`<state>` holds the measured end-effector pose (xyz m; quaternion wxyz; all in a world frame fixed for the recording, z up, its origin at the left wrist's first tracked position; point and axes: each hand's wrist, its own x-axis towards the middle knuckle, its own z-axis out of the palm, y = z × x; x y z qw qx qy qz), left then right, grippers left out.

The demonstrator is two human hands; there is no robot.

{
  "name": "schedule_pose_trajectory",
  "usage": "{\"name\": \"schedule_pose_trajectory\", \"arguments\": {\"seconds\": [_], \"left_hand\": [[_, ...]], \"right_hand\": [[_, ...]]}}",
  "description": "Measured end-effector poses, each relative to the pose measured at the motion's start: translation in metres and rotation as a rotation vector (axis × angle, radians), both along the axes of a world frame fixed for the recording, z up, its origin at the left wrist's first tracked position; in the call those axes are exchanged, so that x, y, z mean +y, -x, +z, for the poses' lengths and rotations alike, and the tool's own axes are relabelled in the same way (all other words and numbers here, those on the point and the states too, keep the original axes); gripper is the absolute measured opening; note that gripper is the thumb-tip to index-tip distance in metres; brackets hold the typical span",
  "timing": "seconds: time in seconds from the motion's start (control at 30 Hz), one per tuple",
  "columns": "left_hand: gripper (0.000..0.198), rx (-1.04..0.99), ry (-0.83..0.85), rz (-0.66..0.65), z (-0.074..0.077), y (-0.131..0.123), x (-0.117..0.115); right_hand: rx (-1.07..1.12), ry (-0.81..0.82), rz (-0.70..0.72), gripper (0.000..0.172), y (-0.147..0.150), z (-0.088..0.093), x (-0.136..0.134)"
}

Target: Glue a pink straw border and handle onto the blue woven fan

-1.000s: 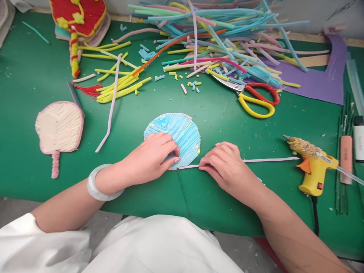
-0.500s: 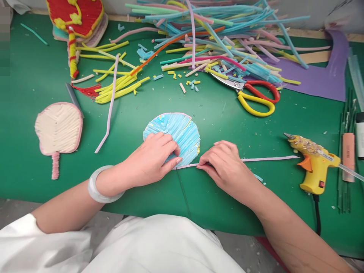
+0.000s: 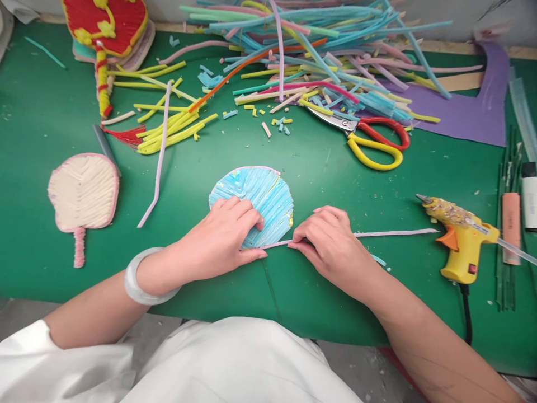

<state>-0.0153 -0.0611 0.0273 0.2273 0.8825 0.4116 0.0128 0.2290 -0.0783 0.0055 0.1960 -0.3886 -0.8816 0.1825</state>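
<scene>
A round blue fan face (image 3: pixel 264 193) made of fuzzy strips lies on the green table (image 3: pixel 319 168), edged in pale pink. My left hand (image 3: pixel 224 235) rests on its lower left part, fingers curled and pressing it down, thumb along the bottom edge. My right hand (image 3: pixel 331 240) pinches a long pale pink strip (image 3: pixel 394 233) that runs from the fan's lower edge out to the right. A pale bangle sits on my left wrist.
A yellow glue gun (image 3: pixel 461 240) lies at the right. Red and yellow scissors (image 3: pixel 373 143) lie beyond the fan. A heap of coloured strips (image 3: pixel 319 61) fills the back. A cream fan (image 3: pixel 84 193) lies at the left, a red fan (image 3: pixel 107 22) at the back left, purple sheet (image 3: pixel 470 112) back right.
My left thumb has slid slightly right along the fan's bottom edge. My right hand keeps its pinch on the pink strip. The view has shifted a little.
</scene>
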Motion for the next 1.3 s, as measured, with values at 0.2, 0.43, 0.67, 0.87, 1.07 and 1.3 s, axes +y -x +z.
{"name": "schedule_pose_trajectory", "arguments": {"seconds": [0.2,0.43,0.67,0.87,1.07,1.3], "left_hand": [[0.024,-0.067,0.076,0.045,0.0028,-0.0003,0.0010],[0.023,-0.088,0.112,0.069,0.0005,0.0009,0.0022],[0.027,-0.052,0.066,0.068,-0.0017,0.0003,0.0012],[0.022,-0.058,0.058,0.060,-0.0002,-0.0015,0.0003],[0.028,-0.011,0.007,0.057,-0.0013,-0.0024,-0.0011],[0.026,-0.002,-0.020,0.048,-0.0023,-0.0034,-0.0007]], "right_hand": [[-0.015,-0.011,0.000,0.014,0.0001,0.0000,0.0003],[-0.015,-0.029,0.003,0.013,-0.0005,0.0000,0.0006],[-0.016,-0.036,0.001,0.013,-0.0014,0.0007,0.0009],[-0.014,-0.035,0.002,0.013,-0.0006,0.0001,0.0006],[-0.017,-0.036,0.001,0.014,0.0000,0.0005,0.0005],[-0.011,-0.056,-0.010,0.015,0.0013,0.0010,0.0008]]}}
